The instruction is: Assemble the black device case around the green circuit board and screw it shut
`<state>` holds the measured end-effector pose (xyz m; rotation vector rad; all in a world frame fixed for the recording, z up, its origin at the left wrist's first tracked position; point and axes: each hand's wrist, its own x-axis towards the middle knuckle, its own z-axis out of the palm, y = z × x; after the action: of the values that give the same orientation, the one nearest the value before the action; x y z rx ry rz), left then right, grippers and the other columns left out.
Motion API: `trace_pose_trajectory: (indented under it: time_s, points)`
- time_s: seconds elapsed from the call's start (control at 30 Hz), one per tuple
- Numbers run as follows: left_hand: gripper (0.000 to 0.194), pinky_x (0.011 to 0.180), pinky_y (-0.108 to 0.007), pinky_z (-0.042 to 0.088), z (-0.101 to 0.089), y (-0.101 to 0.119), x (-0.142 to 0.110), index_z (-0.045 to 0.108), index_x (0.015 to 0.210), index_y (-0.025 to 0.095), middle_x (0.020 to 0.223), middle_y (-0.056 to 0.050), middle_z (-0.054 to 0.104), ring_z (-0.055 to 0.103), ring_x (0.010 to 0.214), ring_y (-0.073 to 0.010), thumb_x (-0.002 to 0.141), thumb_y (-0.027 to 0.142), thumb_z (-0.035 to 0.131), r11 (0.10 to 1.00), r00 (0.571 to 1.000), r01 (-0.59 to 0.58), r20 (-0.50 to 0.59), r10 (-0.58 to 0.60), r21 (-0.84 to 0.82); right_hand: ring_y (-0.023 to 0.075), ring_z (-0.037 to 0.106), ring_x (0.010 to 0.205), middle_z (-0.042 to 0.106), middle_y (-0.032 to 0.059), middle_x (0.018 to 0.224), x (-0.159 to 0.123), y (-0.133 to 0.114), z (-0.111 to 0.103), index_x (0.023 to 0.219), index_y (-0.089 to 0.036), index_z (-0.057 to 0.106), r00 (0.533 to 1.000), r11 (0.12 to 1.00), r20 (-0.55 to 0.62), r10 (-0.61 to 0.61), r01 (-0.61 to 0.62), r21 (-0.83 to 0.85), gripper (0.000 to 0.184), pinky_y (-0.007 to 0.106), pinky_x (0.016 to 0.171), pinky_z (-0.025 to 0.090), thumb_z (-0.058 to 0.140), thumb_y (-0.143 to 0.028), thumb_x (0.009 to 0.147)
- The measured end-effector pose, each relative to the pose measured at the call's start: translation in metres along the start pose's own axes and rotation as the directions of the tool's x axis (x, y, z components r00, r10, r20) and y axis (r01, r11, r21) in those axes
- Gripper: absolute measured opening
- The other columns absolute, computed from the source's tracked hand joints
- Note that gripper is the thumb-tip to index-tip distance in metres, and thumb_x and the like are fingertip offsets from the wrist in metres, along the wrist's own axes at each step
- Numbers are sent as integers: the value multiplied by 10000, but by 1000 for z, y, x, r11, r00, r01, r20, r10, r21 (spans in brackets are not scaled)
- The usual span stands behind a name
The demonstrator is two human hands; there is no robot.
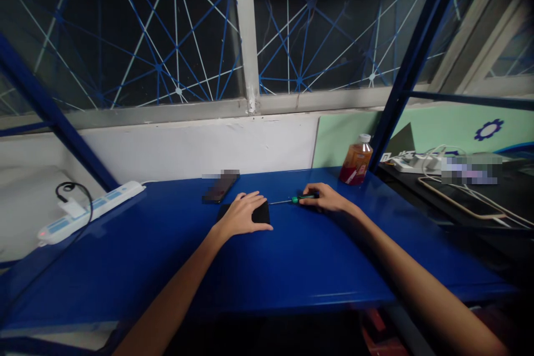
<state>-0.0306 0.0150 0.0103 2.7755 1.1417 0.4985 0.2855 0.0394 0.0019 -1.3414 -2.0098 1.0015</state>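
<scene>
A flat, dark rectangular object (261,213) lies on the blue tabletop, partly covered by my left hand (240,216). That hand rests over it with fingers stretched out and the thumb apart along its near side. My right hand (325,198) is closed around the dark, green-collared handle of a screwdriver (295,200). The thin metal shaft points left, with its tip at or very near the right edge of the dark object; whether they touch I cannot tell. Just beyond my left hand lies a dark phone (223,186).
A bottle of orange-red drink (357,160) stands at the back right. On the left lies a white power strip (94,211) with a plug and black cable. Blue frame posts (411,75) flank the tabletop (292,272). Another phone (463,198) and white cables sit on the right-hand surface.
</scene>
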Motion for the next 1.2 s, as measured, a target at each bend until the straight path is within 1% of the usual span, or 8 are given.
trace_pose_trajectory:
  time_s: [0.2, 0.3, 0.47, 0.73, 0.87, 0.97, 1.07, 1.2]
  points:
    - [866, 1084, -553, 257, 5, 3, 0, 510, 1347, 174, 1404, -157, 492, 366, 1352, -359, 715, 765, 553, 999, 999, 45, -6, -45, 18, 113, 461, 521, 545, 4, 614, 3, -5, 1, 781, -152, 663, 995, 994, -53, -83, 78, -81, 456, 233, 471, 349, 521, -582, 840]
    - [877, 1068, -541, 295, 6, 6, 1, 512, 1341, 165, 1382, -156, 517, 391, 1337, -357, 709, 772, 554, 999, 998, 54, -18, -54, 6, 114, 460, 562, 562, -2, 667, 4, -2, 3, 871, -162, 626, 989, 990, -86, -119, 111, -86, 394, 230, 504, 348, 610, -549, 795]
    - [868, 1042, -497, 359, 7, 8, 3, 542, 1308, 137, 1353, -161, 545, 439, 1305, -354, 720, 776, 537, 997, 997, 74, -15, -73, 33, 97, 435, 448, 524, -42, 598, 0, 0, 0, 961, -172, 561, 998, 998, 28, -57, 57, 11, 441, 221, 440, 309, 665, -545, 750]
    - [886, 1026, -443, 423, 9, 10, 2, 532, 1331, 143, 1369, -146, 528, 498, 1263, -332, 719, 784, 521, 992, 992, 126, -4, -125, 33, 129, 460, 565, 558, 2, 625, 2, -6, 1, 759, -173, 637, 989, 967, -53, -137, 121, -225, 474, 260, 557, 341, 477, -609, 854]
    - [884, 1021, -449, 432, 10, 11, 2, 553, 1310, 128, 1348, -153, 547, 522, 1239, -334, 711, 779, 539, 992, 992, 120, -28, -119, 37, 133, 495, 611, 590, -9, 716, 3, 0, 3, 918, -181, 588, 989, 986, -72, -132, 124, -110, 453, 239, 556, 364, 707, -554, 691]
    - [868, 1009, -456, 444, 11, 8, 2, 559, 1303, 127, 1338, -155, 556, 536, 1224, -335, 721, 771, 537, 994, 993, 103, -56, -100, 45, 115, 469, 516, 558, -26, 639, 1, 0, 2, 916, -178, 577, 995, 995, -28, -98, 97, -29, 433, 234, 500, 347, 675, -555, 729]
    - [856, 986, -467, 460, 13, 3, 1, 563, 1298, 124, 1320, -161, 572, 557, 1198, -341, 733, 766, 527, 993, 991, 107, -83, -102, 58, 110, 441, 454, 529, -26, 575, -2, -5, 4, 850, -171, 637, 996, 989, 10, -90, 90, -120, 457, 248, 482, 325, 555, -618, 805]
    - [829, 976, -475, 465, 13, 0, 1, 574, 1287, 139, 1297, -151, 593, 573, 1176, -342, 737, 758, 532, 992, 990, 109, -97, -102, 65, 133, 471, 544, 540, -5, 600, 0, -11, 12, 776, -181, 650, 982, 942, -88, -170, 135, -306, 518, 261, 551, 330, 398, -619, 893]
